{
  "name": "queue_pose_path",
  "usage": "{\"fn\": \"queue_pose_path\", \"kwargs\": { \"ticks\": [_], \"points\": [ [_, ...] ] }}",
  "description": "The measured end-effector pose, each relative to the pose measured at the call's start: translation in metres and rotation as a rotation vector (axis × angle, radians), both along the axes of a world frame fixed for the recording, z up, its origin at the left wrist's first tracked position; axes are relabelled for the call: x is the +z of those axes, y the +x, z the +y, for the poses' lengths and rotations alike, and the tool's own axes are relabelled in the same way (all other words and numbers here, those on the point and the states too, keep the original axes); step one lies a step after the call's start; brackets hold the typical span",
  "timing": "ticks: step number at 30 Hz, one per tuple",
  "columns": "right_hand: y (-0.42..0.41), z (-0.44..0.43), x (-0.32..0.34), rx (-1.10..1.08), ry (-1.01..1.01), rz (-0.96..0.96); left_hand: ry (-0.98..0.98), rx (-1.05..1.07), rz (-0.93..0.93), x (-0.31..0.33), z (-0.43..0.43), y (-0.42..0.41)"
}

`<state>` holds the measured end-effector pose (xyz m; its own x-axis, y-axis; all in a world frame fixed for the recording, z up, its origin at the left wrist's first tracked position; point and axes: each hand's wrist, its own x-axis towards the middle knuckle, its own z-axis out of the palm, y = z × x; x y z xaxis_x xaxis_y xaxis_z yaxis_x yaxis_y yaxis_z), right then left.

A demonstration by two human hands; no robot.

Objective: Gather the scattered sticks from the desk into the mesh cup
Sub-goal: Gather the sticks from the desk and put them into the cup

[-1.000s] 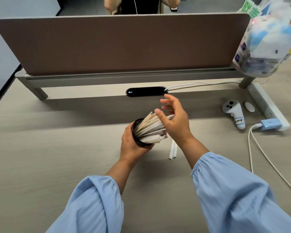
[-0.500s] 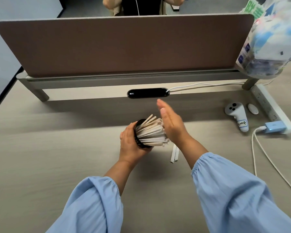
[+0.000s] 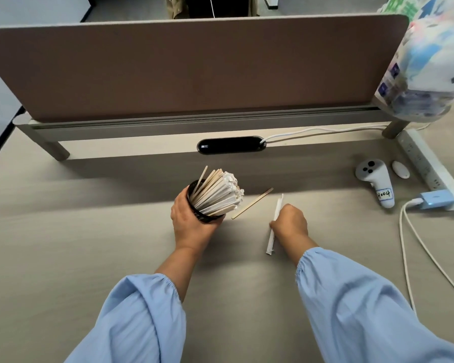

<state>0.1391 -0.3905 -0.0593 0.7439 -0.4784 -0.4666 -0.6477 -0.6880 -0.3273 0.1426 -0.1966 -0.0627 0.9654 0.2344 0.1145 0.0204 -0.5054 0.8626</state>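
My left hand grips the black mesh cup, tilted to the right and packed with several wooden and paper-wrapped sticks. A bare wooden stick lies on the desk just right of the cup. Further right a white paper-wrapped stick lies lengthwise, and my right hand rests on its middle with the fingers curled down onto it. Whether the stick is lifted off the desk I cannot tell.
A brown divider panel closes off the back of the desk. At the right lie a white controller, a small white oval object, a power strip with a blue plug and white cable, and a full plastic bag.
My right hand left the stick bundle at the cup and dropped down to the right onto the white wrapped stick. The bare wooden stick beside the cup has come into sight.
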Motion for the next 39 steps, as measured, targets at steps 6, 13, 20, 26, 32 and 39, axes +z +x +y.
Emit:
{"fn": "queue_pose_path", "kwargs": {
  "ticks": [6,13,20,26,32,39],
  "points": [
    [0.020,0.010,0.002,-0.046,0.053,-0.074,0.022,-0.044,-0.021,-0.003,0.006,0.008],
    [0.048,0.040,-0.004,0.066,-0.024,-0.034,0.026,-0.063,-0.036,-0.001,0.016,0.019],
    [0.059,0.058,-0.005,0.220,-0.063,-0.044,0.017,-0.055,-0.035,-0.005,0.024,0.026],
    [0.059,0.059,-0.002,0.379,-0.237,0.009,-0.016,-0.032,-0.009,-0.006,0.024,0.025],
    [0.049,0.041,-0.001,0.187,-0.002,-0.105,0.001,-0.027,-0.013,-0.008,0.026,0.023],
    [0.055,0.033,0.075,-0.224,0.809,-0.912,0.079,-0.060,-0.032,-0.005,0.022,0.022]
  ]
}}
